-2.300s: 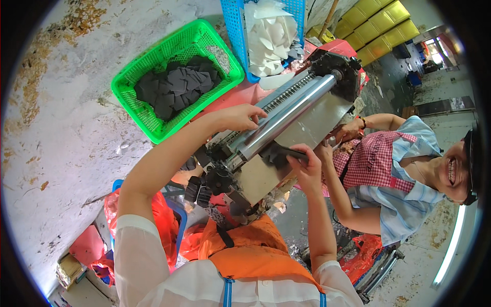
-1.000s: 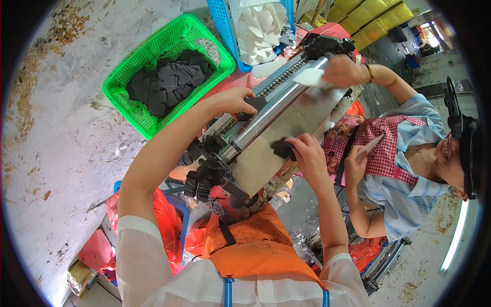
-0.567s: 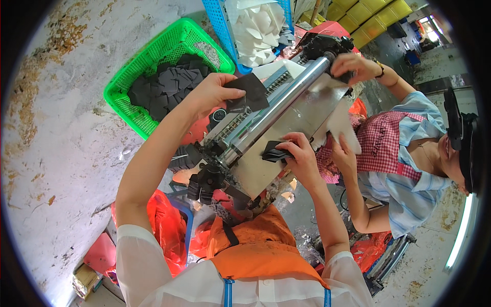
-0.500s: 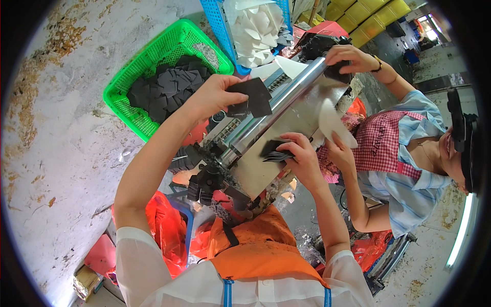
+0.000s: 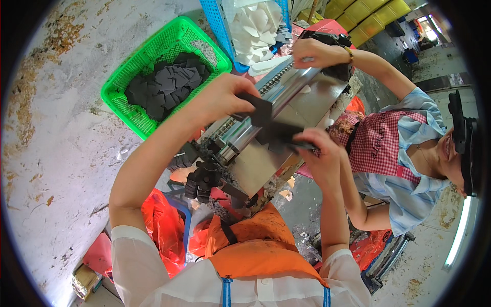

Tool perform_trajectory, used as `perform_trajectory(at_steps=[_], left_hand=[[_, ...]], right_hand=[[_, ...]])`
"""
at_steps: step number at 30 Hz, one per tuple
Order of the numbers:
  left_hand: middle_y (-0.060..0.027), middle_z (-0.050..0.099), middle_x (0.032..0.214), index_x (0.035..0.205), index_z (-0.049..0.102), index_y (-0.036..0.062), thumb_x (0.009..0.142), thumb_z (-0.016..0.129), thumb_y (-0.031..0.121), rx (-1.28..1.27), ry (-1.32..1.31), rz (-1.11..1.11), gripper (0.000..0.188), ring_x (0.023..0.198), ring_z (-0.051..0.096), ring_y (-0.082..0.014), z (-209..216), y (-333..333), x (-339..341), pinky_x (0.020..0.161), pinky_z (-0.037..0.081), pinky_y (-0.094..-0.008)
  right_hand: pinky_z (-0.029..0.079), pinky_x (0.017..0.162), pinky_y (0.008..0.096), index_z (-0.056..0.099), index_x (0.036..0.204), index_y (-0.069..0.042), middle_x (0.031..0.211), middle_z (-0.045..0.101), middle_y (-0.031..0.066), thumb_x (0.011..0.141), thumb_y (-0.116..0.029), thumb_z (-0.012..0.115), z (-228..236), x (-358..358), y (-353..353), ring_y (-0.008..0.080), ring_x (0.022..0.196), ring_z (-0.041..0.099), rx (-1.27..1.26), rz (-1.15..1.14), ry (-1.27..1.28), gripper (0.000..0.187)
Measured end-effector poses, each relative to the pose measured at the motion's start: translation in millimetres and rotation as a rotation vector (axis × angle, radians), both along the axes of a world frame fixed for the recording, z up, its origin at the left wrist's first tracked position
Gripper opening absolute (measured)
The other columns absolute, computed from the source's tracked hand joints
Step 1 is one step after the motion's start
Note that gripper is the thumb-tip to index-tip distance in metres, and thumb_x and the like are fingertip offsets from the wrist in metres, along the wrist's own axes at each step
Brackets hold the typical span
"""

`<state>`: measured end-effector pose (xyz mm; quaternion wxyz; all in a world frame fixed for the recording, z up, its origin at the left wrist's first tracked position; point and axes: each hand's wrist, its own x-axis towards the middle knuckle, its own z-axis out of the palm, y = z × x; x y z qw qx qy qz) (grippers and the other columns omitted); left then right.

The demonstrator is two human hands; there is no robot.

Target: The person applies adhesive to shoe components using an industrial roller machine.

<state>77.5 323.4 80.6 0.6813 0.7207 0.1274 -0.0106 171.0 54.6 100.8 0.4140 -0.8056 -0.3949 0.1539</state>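
Note:
In front of me is a machine with a shiny metal roller [image 5: 236, 145] above a flat metal plate [image 5: 258, 166]. Over the roller, my left hand [image 5: 222, 98] pinches a dark flat piece [image 5: 262, 109] by its edge. My right hand [image 5: 321, 148], somewhat blurred, grips several thin dark pieces [image 5: 277, 135] on the plate side of the roller. These lie right beside the left hand's piece; whether they touch I cannot tell. A co-worker's hand [image 5: 318, 52] reaches over the roller's far end; their other hand is mostly hidden behind my right hand.
A green basket [image 5: 113, 94] of dark flat pieces stands left of the machine. Behind it, a blue basket [image 5: 212, 23] holds pale pieces. The co-worker in a checked apron [image 5: 376, 140] is close on the right. Red plastic bags [image 5: 163, 225] lie below, left of my orange apron [image 5: 261, 261].
My right hand has moved up and right, its dark pieces shifting toward the roller. My left hand's piece has dropped slightly. The co-worker's upper hand has moved left; their pale piece is out of sight.

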Motion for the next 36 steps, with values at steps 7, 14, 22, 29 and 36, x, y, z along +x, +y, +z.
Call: perform_trajectory(at_steps=[7, 14, 22, 29, 36], left_hand=[[-0.0017, 0.064, 0.102, 0.107, 0.062, 0.0037, 0.085, 0.070, 0.008, -0.481, 0.255, -0.147, 0.024, 0.092, 0.062, -0.0107, -60.6, 25.3, 10.8, 0.082, 0.050, -0.0289], [-0.0001, 0.064, 0.101, 0.104, 0.062, 0.0086, 0.086, 0.070, 0.010, -0.169, 0.310, -0.066, 0.020, 0.088, 0.063, -0.0105, -78.2, 29.5, 26.9, 0.082, 0.051, -0.0279], [-0.0023, 0.064, 0.094, 0.105, 0.063, 0.0069, 0.079, 0.070, -0.002, -0.495, 0.193, -0.042, 0.028, 0.089, 0.063, -0.0133, -89.7, 21.2, 12.6, 0.077, 0.050, -0.0286], [-0.0107, 0.067, 0.089, 0.105, 0.066, 0.0026, 0.072, 0.073, 0.001, 0.314, -0.140, 0.691, 0.034, 0.092, 0.064, -0.0227, -137.5, 96.3, -34.2, 0.083, 0.051, -0.0330], [-0.0280, 0.042, 0.134, 0.147, 0.030, 0.0124, 0.069, 0.083, 0.022, 0.976, 0.499, 1.129, 0.095, 0.114, 0.052, -0.0452, -142.8, 156.8, -95.3, 0.102, 0.043, -0.0479]], right_hand=[[0.049, 0.087, 0.0331, 0.068, 0.097, -0.002, 0.100, 0.066, 0.0109, 0.074, 0.001, 0.072, -45.8, -1.0, -8.0, 0.0242, 0.102, 0.063, -0.164, 0.355, -0.119, 0.023], [0.050, 0.074, 0.0263, 0.068, 0.103, 0.000, 0.098, 0.065, 0.0088, 0.079, 0.002, 0.070, -55.2, 7.5, -8.2, 0.0148, 0.089, 0.063, -0.405, -0.008, 0.087, 0.025], [0.050, 0.077, 0.0301, 0.069, 0.102, -0.003, 0.102, 0.062, 0.0088, 0.079, 0.001, 0.071, -55.6, 5.5, -13.1, 0.0204, 0.094, 0.062, -0.247, 0.139, 0.312, 0.024], [0.048, 0.080, 0.0397, 0.065, 0.107, -0.005, 0.095, 0.060, 0.0127, 0.076, -0.001, 0.070, -54.0, -10.8, -1.3, 0.0328, 0.091, 0.059, -0.231, 0.159, -0.353, 0.032], [0.047, 0.083, 0.0409, 0.067, 0.099, -0.007, 0.095, 0.059, 0.0105, 0.072, 0.001, 0.071, -52.9, -16.9, 1.6, 0.0319, 0.095, 0.055, -0.195, 0.093, -0.568, 0.028]])
